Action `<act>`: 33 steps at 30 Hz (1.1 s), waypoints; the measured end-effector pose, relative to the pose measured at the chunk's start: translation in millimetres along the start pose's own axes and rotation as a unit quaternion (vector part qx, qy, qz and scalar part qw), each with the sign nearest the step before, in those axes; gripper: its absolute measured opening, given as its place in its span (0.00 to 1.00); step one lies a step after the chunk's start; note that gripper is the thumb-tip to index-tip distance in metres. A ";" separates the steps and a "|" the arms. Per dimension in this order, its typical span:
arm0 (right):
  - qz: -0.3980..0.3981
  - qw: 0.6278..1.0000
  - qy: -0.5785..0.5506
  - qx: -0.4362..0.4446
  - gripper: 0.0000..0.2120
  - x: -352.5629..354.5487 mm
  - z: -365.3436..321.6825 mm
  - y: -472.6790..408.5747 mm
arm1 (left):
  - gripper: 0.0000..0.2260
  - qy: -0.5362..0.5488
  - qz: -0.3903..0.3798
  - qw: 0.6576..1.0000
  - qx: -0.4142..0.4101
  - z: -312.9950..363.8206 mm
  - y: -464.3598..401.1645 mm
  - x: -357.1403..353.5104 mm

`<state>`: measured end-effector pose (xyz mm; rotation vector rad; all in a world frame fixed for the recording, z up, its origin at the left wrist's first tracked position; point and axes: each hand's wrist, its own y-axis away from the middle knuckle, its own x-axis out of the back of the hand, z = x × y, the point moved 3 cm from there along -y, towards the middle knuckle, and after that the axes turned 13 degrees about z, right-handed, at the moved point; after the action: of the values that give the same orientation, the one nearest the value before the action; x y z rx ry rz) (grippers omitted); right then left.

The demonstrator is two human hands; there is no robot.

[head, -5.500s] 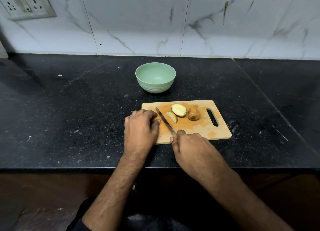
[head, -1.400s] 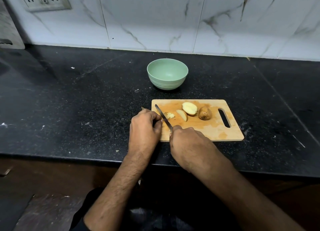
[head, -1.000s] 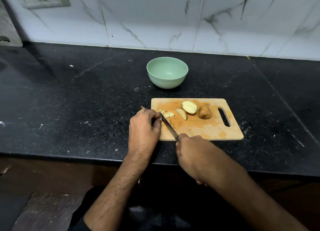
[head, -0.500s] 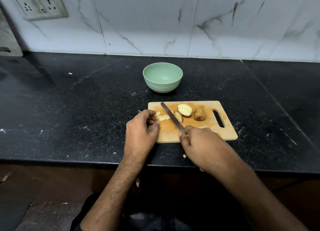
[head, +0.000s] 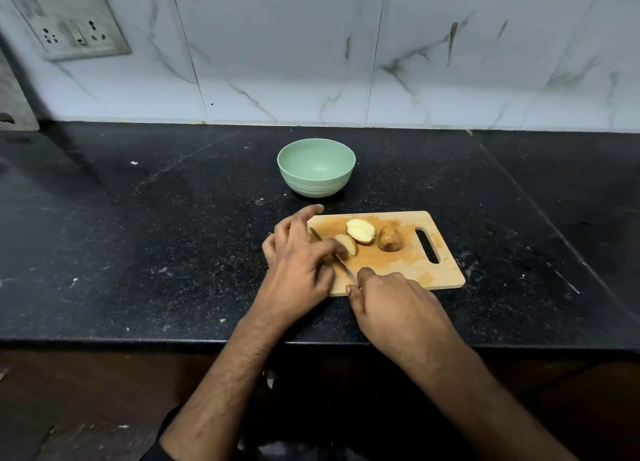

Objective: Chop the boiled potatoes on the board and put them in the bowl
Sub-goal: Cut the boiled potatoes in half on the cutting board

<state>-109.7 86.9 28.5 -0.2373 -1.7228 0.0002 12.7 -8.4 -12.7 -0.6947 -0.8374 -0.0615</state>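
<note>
1. Your right hand [head: 394,308] is at the near edge of the board [head: 408,270]. Its fingers [head: 363,274] are curled tight round the handle of the knife [head: 343,265], and the handle itself is hidden in the fist.
2. The blade runs from that fist up and to the left across the board, passing under your left thumb. Its tip shows just past your left hand [head: 298,263].
3. Your left hand lies over the left end of the board with its fingers stretched out and spread rather than curled. The forefinger reaches to the far edge and the thumb lies across the blade.
4. Whatever sits beneath that palm is covered, so you cannot tell whether any cut pieces are under it.
5. The potato wedge [head: 349,244] lies just beside your left thumb tip and close against the blade.
6. The potato half [head: 361,231] sits cut face up, right of the wedge and touching it.
7. The skin-on potato piece [head: 390,239] stands further right, near the board's handle slot and well clear of both hands.
8. The green bowl [head: 316,183] stands on the black worktop [head: 156,235] just behind the board, and no potato shows inside.
</note>
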 end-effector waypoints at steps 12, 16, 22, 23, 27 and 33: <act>-0.004 0.999 -0.020 -0.051 0.16 19.4 15.8 18.6 | 0.25 0.085 0.050 0.989 0.112 -11.0 -7.9 4.1; -0.030 0.998 -0.016 -0.061 0.18 1.4 22.3 8.2 | 0.29 0.123 0.043 0.979 0.158 -22.1 -4.6 3.8; -0.036 0.998 -0.010 -0.049 0.18 -9.8 16.7 -3.8 | 0.28 0.121 -0.007 0.974 0.189 -21.2 -2.1 2.4; -0.037 0.998 -0.008 -0.040 0.18 -10.0 14.8 -5.0 | 0.27 0.124 -0.004 0.975 0.185 -20.9 -1.9 2.9; -0.038 0.999 -0.011 -0.029 0.18 -10.0 13.0 -5.4 | 0.25 0.159 0.020 0.966 0.205 -24.9 -1.8 6.1; -0.020 0.999 0.003 -0.041 0.19 -6.6 17.0 -8.3 | 0.23 0.189 0.037 0.958 0.213 -23.1 -3.2 8.7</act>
<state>-126.6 80.1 20.3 -0.2633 -1.7224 -0.1007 32.9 -22.6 -15.6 -0.2894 -0.4321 0.0521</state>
